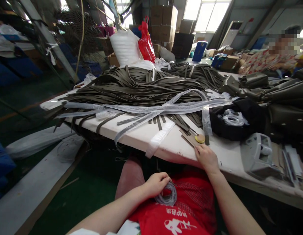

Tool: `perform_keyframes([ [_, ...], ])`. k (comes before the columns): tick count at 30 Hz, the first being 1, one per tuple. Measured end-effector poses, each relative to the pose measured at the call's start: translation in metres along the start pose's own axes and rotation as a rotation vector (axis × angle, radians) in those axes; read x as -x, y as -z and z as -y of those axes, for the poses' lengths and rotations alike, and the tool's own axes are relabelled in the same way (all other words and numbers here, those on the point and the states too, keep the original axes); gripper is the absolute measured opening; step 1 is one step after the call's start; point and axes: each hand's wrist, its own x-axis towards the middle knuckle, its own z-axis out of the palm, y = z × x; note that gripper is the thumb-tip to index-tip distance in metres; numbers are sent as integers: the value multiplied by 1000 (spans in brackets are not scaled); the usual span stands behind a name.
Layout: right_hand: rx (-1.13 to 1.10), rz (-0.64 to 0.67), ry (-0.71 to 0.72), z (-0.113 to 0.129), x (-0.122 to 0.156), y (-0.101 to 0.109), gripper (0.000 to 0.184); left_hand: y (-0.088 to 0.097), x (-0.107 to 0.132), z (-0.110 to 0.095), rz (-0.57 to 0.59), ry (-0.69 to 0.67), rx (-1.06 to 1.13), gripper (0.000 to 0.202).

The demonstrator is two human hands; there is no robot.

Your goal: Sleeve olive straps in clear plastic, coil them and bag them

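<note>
My left hand [157,183] is closed on a coil of clear plastic cord [168,195], low over the red apron [190,192] on my lap. At the table's front edge, the fingers of my right hand [208,158] are pinched at the near end of a thin brown strip [188,141] lying on the white tabletop [177,143]. Just beyond those fingers sits a small round yellow-rimmed disc [199,138]. Long dark olive straps [136,86] lie heaped across the table. Clear plastic sleeves [151,111] stretch over the front of the heap.
A grey tape dispenser [256,156] stands at the right edge. Behind it, a black bundle [237,119] holds a clear coil, beside dark bags [286,120]. A white foam roll [125,47] and red plastic bag [146,44] rise behind the straps. Another person [269,58] sits far right.
</note>
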Motion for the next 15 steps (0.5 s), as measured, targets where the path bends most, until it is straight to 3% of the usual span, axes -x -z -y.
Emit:
perform_keyframes([
  [15,0,39,-22,-6,-5,3,31,0,5,-4,4,24,10,36],
])
